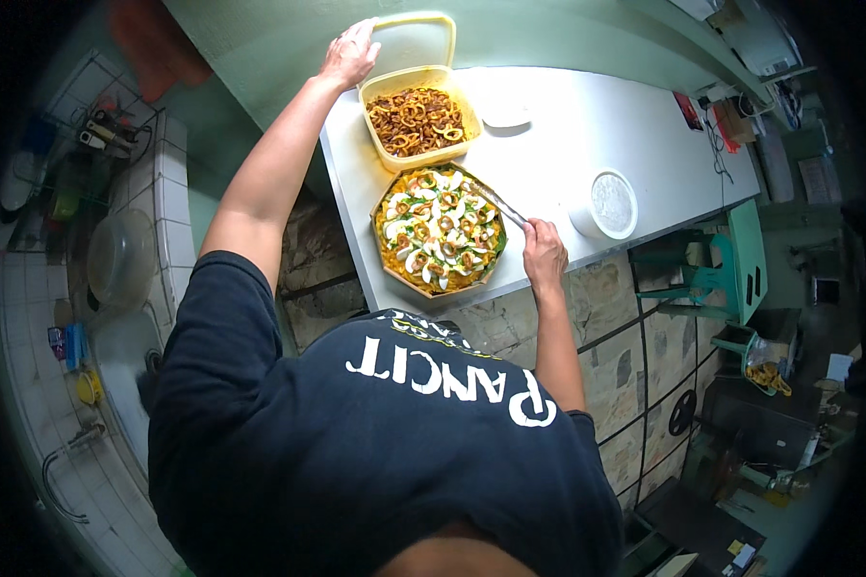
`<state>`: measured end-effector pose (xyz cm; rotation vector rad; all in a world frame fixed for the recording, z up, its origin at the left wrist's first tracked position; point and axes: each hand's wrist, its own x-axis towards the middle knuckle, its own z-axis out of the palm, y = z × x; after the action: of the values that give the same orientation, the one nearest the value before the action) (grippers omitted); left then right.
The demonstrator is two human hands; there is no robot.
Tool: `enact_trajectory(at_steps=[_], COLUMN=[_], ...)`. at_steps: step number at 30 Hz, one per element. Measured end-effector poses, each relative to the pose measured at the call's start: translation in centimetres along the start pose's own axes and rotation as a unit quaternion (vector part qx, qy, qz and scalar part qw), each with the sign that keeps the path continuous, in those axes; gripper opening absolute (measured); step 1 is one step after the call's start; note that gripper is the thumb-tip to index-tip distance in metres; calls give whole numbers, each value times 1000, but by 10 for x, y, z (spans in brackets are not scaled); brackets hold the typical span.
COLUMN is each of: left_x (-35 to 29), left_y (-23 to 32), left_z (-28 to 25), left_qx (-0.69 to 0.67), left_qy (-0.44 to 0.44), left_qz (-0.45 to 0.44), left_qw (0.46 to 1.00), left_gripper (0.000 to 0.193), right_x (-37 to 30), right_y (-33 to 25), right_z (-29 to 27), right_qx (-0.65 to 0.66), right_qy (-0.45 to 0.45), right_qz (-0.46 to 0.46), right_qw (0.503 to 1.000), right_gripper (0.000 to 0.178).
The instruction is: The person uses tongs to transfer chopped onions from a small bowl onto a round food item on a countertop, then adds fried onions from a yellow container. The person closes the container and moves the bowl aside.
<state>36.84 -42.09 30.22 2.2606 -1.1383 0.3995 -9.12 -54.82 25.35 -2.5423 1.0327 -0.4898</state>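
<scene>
My left hand [349,55] has its fingers closed at the left edge of a pale yellow plastic lid [451,40], which stands tilted up behind a rectangular container [392,162]. Brown, saucy squid rings [416,122] fill much of that container. Directly in front of it lies an octagonal tray [409,285] of orange-yellow noodles, topped with white egg slices, squid rings and greens. In my right hand [545,252] is a long metal utensil [500,206], whose tip reaches over the tray's right edge; its exact kind is unclear.
A round white tub [608,204] stands on the white table [558,125], right of the tray. Near the wall lies a white item [506,113]. A green chair [707,274] is beyond the table's right end, and a sink [130,385] lies to my left.
</scene>
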Motion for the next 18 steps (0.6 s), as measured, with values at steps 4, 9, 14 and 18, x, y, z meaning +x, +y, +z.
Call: enact_trajectory(at_steps=[4, 9, 14, 18], left_x=[13, 19, 20, 17], left_y=[-10, -13, -20, -24], left_z=[13, 14, 23, 32], left_qx=[19, 40, 35, 34], left_qy=[-33, -91, -106, -77], left_qz=[4, -10, -25, -11], left_qw=[999, 995, 993, 996], left_gripper=[50, 52, 52, 54], right_x=[12, 11, -2, -9], right_y=[-8, -6, -6, -10], right_z=[2, -3, -13, -17], right_qx=[-19, -31, 15, -25], right_qy=[-1, -18, 3, -28], right_qz=[-20, 4, 18, 38], right_qw=[1000, 999, 1000, 999], right_gripper=[23, 23, 24, 24])
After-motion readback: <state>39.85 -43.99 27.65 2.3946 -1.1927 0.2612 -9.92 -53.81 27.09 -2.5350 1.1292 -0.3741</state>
